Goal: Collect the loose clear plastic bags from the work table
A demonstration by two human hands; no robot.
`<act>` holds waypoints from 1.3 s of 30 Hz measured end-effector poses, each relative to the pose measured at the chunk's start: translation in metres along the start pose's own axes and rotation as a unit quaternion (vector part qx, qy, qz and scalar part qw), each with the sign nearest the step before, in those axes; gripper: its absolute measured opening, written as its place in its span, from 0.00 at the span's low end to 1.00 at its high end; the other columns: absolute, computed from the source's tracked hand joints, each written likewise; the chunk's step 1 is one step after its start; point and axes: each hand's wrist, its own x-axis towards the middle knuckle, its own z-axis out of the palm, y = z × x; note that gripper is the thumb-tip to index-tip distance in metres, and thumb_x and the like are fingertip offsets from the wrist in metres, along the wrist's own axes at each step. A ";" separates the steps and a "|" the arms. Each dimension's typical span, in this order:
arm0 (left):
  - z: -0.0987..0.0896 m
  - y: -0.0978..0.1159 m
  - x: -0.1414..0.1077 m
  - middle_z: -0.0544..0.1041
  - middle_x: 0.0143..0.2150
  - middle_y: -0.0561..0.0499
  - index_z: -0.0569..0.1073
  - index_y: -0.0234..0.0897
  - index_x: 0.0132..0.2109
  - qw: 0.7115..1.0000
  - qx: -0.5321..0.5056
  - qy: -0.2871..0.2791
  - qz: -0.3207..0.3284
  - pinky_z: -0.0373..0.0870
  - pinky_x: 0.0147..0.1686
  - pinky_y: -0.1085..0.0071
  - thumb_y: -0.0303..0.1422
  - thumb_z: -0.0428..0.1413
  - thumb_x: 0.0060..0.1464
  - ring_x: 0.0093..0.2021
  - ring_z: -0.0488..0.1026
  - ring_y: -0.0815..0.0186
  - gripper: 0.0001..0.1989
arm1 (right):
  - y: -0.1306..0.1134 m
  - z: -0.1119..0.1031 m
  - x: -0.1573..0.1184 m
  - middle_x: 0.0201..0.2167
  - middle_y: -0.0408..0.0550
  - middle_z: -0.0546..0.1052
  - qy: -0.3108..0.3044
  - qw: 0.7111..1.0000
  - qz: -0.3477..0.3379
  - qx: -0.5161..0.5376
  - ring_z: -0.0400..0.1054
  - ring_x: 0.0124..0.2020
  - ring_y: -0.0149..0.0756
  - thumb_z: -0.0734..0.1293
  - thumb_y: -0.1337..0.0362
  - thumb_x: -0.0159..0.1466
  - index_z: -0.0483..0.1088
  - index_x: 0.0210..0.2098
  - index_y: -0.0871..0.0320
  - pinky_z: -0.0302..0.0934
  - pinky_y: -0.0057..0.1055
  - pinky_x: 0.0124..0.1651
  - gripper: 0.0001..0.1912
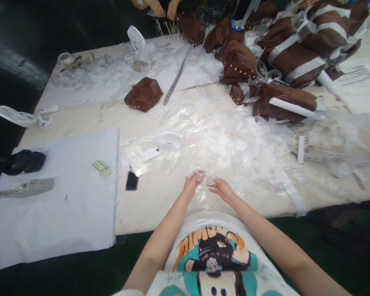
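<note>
Over the near edge of the table, my left hand (191,184) is closed with its fingertips pinching a small piece of clear plastic film (200,176). Just to the right, my right hand (222,190) has clear film at its thumb and index fingertips, while its other fingers are slightly apart. The film is thin and blurred, so I cannot tell whether both hands hold one piece. Crumpled clear plastic bags (246,144) lie spread in front of and to the right of my hands.
A white fan (169,139) and a phone (132,181) lie to the left. Beyond are a brown leather bag (144,94), a grey strap (174,82) and piled brown bags (239,59). White sheeting (80,213) covers the left end. Another person's hands (165,9) work across the table.
</note>
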 end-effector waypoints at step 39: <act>-0.163 -0.005 -0.003 0.76 0.48 0.40 0.74 0.33 0.52 0.828 0.457 0.321 0.056 0.71 0.50 0.57 0.36 0.56 0.56 0.42 0.75 0.56 0.18 | -0.081 0.029 0.124 0.66 0.52 0.65 -0.014 0.536 -0.276 -0.798 0.53 0.64 0.52 0.71 0.67 0.61 0.79 0.38 0.56 0.56 0.46 0.57 0.06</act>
